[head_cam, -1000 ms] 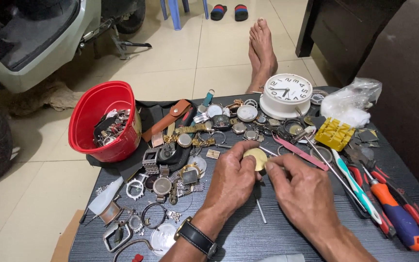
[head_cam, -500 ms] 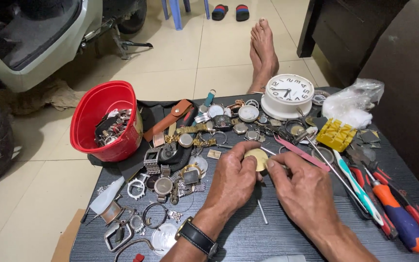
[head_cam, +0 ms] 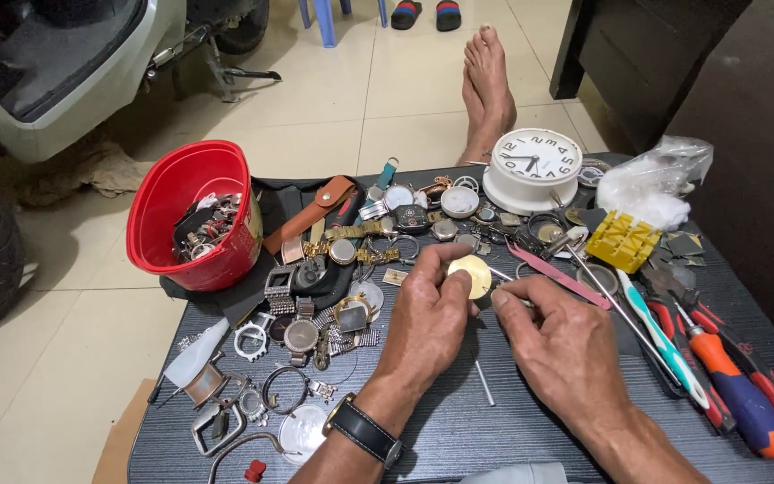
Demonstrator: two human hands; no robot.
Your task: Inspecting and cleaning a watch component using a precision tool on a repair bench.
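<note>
My left hand [head_cam: 427, 323] pinches a small round gold-coloured watch case [head_cam: 469, 275] between thumb and fingers, just above the dark table [head_cam: 494, 430]. A black wristwatch [head_cam: 365, 430] is on that wrist. My right hand [head_cam: 562, 345] sits beside it on the right, fingers closed on a thin metal tool whose tip [head_cam: 501, 274] reaches toward the case edge. A short metal pin [head_cam: 485, 383] lies on the table between my two hands.
A red bucket [head_cam: 194, 215] of watch parts stands at the table's left edge. Loose watches and straps [head_cam: 333, 260] lie left and behind. A white clock [head_cam: 532, 168], yellow holder [head_cam: 622, 241], pink tweezers [head_cam: 559, 277] and screwdrivers [head_cam: 727, 376] lie right. My feet [head_cam: 487, 85] rest beyond.
</note>
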